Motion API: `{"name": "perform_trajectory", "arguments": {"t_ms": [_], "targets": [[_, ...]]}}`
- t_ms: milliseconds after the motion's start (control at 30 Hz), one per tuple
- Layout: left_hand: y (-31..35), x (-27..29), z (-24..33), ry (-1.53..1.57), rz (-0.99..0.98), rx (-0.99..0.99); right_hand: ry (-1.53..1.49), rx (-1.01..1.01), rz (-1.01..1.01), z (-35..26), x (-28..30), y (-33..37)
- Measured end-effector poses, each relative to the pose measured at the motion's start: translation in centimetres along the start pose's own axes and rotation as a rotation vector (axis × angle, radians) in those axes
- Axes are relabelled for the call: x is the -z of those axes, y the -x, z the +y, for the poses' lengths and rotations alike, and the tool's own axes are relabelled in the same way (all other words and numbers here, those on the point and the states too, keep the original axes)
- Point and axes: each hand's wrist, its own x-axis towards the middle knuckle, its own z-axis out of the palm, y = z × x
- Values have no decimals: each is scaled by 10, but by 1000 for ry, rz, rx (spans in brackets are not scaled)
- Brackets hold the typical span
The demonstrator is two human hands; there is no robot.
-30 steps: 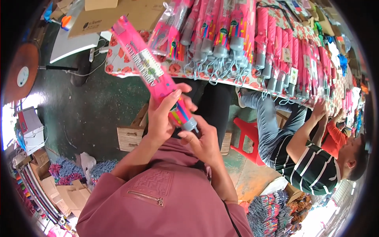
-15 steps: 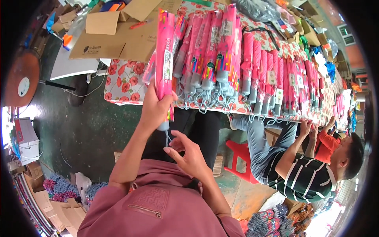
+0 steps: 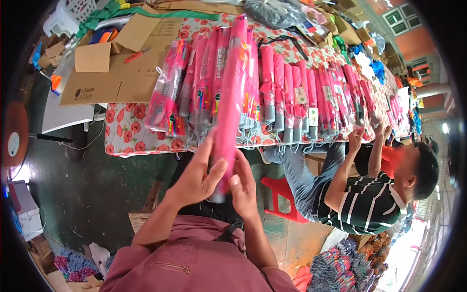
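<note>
A folded pink umbrella (image 3: pixel 231 104) with a grey handle end stands upright before me, its lower part slightly blurred. My left hand (image 3: pixel 200 175) grips it near the bottom, thumb across the front. On the other side my right hand (image 3: pixel 244 187) closes round the lower part, with its fingers partly hidden behind. Beyond lies a row of pink umbrellas (image 3: pixel 292 95) with grey handles and cord loops pointing at me. Several at the left of the row, such as this sleeved umbrella (image 3: pixel 168 92), are in clear plastic with coloured prints.
A table with a poppy-patterned cloth (image 3: pixel 127 131) carries the row. Flattened cardboard (image 3: pixel 104 85) covers its left end. A co-worker in a striped shirt (image 3: pixel 372 204) sits to my right by a red stool (image 3: pixel 279 194). Bundles of umbrellas (image 3: pixel 335 263) lie on the floor at lower right.
The umbrella has moved right and lower toward me and turned, its printed strip no longer facing me. My right hand has come up from the cord onto the umbrella. The view has shifted rightward.
</note>
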Motion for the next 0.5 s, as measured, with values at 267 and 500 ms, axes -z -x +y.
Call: {"name": "perform_trajectory", "arguments": {"t_ms": [267, 500], "targets": [[30, 6, -9, 226, -161, 63, 560, 123, 282, -59, 28, -60], [35, 31, -25, 168, -172, 247, 961, 306, 302, -57, 83, -179]]}}
